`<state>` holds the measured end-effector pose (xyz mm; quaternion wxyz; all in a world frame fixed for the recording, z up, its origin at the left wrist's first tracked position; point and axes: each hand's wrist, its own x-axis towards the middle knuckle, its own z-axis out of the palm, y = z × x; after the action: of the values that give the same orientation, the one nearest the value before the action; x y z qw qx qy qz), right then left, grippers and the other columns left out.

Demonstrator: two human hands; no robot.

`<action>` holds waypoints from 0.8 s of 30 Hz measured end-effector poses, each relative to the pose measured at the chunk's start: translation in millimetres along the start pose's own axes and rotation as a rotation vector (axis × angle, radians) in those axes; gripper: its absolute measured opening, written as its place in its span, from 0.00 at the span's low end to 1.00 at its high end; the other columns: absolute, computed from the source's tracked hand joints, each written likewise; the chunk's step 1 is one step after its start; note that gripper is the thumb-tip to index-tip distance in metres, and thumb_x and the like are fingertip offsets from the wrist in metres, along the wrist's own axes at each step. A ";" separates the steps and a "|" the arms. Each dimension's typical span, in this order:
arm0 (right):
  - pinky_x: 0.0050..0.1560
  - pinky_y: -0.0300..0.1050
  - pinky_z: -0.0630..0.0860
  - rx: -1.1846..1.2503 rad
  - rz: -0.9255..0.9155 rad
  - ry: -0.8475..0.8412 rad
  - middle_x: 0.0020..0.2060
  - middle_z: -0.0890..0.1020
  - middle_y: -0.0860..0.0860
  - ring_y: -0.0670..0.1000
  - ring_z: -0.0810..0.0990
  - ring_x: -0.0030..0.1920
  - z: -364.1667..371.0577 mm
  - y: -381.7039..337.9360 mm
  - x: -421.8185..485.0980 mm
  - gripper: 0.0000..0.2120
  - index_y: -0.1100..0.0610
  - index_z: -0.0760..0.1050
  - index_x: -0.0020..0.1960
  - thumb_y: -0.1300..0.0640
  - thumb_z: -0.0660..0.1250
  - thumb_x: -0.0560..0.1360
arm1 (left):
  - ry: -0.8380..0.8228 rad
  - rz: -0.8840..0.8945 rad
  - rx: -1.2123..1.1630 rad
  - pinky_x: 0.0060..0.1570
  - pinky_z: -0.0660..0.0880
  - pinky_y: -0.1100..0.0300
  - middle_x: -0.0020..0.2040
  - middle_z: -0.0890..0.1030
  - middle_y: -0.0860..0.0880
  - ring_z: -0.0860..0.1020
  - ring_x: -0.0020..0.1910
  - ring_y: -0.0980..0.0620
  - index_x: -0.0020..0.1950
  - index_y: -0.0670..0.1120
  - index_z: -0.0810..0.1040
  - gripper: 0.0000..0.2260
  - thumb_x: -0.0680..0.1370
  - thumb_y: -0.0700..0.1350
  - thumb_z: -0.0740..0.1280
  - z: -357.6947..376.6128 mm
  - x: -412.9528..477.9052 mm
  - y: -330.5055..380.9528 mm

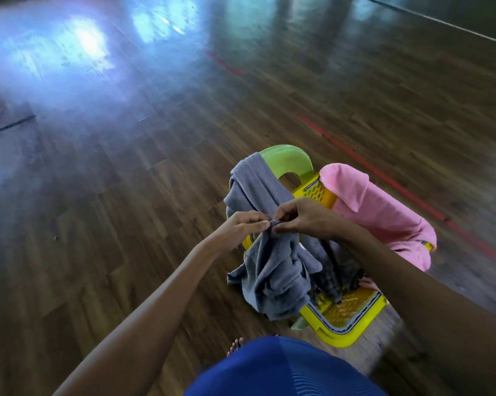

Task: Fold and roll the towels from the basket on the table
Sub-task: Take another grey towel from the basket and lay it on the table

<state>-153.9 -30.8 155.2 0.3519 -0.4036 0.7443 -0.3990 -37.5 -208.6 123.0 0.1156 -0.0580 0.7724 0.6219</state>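
A grey towel [272,270] hangs bunched over the near left corner of a yellow plastic basket [347,321], its upper part draped back over a green chair. My left hand [241,227] and my right hand [301,215] meet above the basket, and both pinch the same edge of the grey towel between fingertips and thumb. A pink towel [378,207] lies over the basket's far right rim. A dark checked cloth [335,275] sits inside the basket, partly hidden by my right forearm.
The basket stands on a light green plastic chair [287,161]. Dark wooden floor [126,195] spreads all around, with red tape lines [384,178] to the right. My bare toes [235,345] and blue clothing show at the bottom. No table is in view.
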 end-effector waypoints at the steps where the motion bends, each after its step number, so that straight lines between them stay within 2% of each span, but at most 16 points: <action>1: 0.42 0.39 0.73 0.013 0.004 0.005 0.35 0.83 0.45 0.42 0.78 0.38 -1.4 -1.2 -0.2 0.06 0.49 0.81 0.39 0.58 0.75 0.71 | -0.015 0.003 -0.019 0.52 0.71 0.56 0.48 0.79 0.47 0.76 0.49 0.52 0.52 0.42 0.80 0.08 0.79 0.45 0.65 0.4 0.9 3.5; 4: 0.36 0.39 0.67 0.007 0.063 -0.080 0.30 0.75 0.44 0.42 0.71 0.34 -5.0 -0.1 -2.8 0.10 0.50 0.76 0.34 0.53 0.74 0.73 | -0.016 0.024 -0.010 0.49 0.70 0.56 0.44 0.78 0.44 0.74 0.45 0.50 0.50 0.36 0.78 0.10 0.78 0.43 0.66 -3.9 2.3 13.0; 6: 0.35 0.38 0.62 0.015 0.117 -0.140 0.30 0.68 0.46 0.43 0.66 0.33 -8.2 1.2 -6.6 0.16 0.52 0.71 0.33 0.49 0.70 0.75 | 0.008 0.055 0.028 0.47 0.70 0.60 0.42 0.78 0.47 0.74 0.43 0.53 0.47 0.38 0.80 0.06 0.78 0.40 0.67 -13.0 0.6 22.7; 7: 0.36 0.36 0.62 0.046 0.139 -0.133 0.31 0.68 0.46 0.42 0.66 0.34 -10.8 2.3 -9.5 0.16 0.54 0.70 0.34 0.48 0.68 0.77 | 0.021 0.070 0.027 0.46 0.70 0.62 0.41 0.78 0.49 0.75 0.42 0.55 0.46 0.40 0.80 0.04 0.78 0.40 0.67 -19.4 -0.9 27.6; 9: 0.43 0.35 0.66 0.129 0.185 -0.084 0.34 0.74 0.44 0.40 0.71 0.37 -19.9 9.2 -17.4 0.16 0.57 0.76 0.37 0.49 0.64 0.79 | 0.061 0.079 0.025 0.45 0.70 0.64 0.40 0.78 0.50 0.74 0.41 0.56 0.45 0.40 0.80 0.04 0.77 0.40 0.68 -33.7 -7.0 34.2; 10: 0.47 0.37 0.68 0.156 0.201 -0.060 0.36 0.77 0.42 0.40 0.74 0.40 -25.0 13.6 -22.3 0.15 0.57 0.79 0.39 0.49 0.64 0.79 | 0.088 0.073 0.024 0.44 0.69 0.65 0.39 0.77 0.49 0.73 0.41 0.56 0.45 0.39 0.80 0.04 0.77 0.39 0.68 -41.0 -11.0 35.1; 12: 0.51 0.44 0.67 0.137 0.193 -0.017 0.38 0.77 0.46 0.44 0.73 0.43 -33.9 22.4 -30.8 0.16 0.59 0.78 0.40 0.47 0.66 0.77 | 0.131 0.052 0.007 0.42 0.69 0.64 0.39 0.76 0.46 0.72 0.40 0.54 0.45 0.36 0.79 0.05 0.78 0.38 0.67 -53.7 -17.8 31.6; 14: 0.50 0.47 0.66 0.105 0.156 0.026 0.37 0.75 0.49 0.46 0.72 0.43 -41.7 22.3 -35.8 0.14 0.59 0.77 0.40 0.48 0.67 0.76 | 0.156 0.019 0.022 0.44 0.70 0.61 0.40 0.77 0.45 0.74 0.41 0.53 0.46 0.36 0.79 0.05 0.77 0.38 0.67 -58.9 -19.0 24.7; 17: 0.45 0.45 0.66 0.078 0.078 0.051 0.35 0.76 0.46 0.45 0.71 0.40 -44.6 3.2 -32.2 0.09 0.54 0.78 0.40 0.52 0.67 0.78 | 0.116 -0.004 0.090 0.50 0.75 0.60 0.46 0.83 0.47 0.79 0.46 0.56 0.50 0.44 0.82 0.05 0.75 0.44 0.70 -43.7 -12.2 21.1; 20: 0.43 0.48 0.69 -0.021 0.000 0.107 0.37 0.80 0.55 0.46 0.74 0.40 -40.8 -16.9 -23.0 0.07 0.56 0.81 0.43 0.54 0.69 0.77 | 0.012 0.042 0.159 0.59 0.75 0.58 0.55 0.82 0.51 0.80 0.55 0.57 0.59 0.50 0.79 0.12 0.76 0.48 0.71 -6.7 -0.9 35.5; 22: 0.44 0.48 0.71 -0.067 -0.024 0.168 0.41 0.82 0.59 0.47 0.75 0.40 -40.8 -22.9 -20.6 0.07 0.60 0.82 0.45 0.56 0.70 0.76 | 0.057 0.129 0.150 0.59 0.76 0.54 0.53 0.82 0.52 0.80 0.54 0.56 0.57 0.50 0.79 0.09 0.77 0.45 0.70 14.9 6.4 43.8; 24: 0.43 0.46 0.70 -0.023 -0.019 0.193 0.39 0.82 0.61 0.48 0.74 0.40 -44.0 -25.6 -24.0 0.07 0.63 0.81 0.45 0.59 0.69 0.76 | 0.183 0.208 0.155 0.58 0.76 0.52 0.51 0.81 0.54 0.79 0.53 0.55 0.53 0.56 0.77 0.10 0.75 0.45 0.72 25.8 11.0 45.8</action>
<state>-172.7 -5.2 201.6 0.2701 -0.3744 0.7754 -0.4308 -56.1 -172.9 158.5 -0.0160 -0.0248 0.8273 0.5610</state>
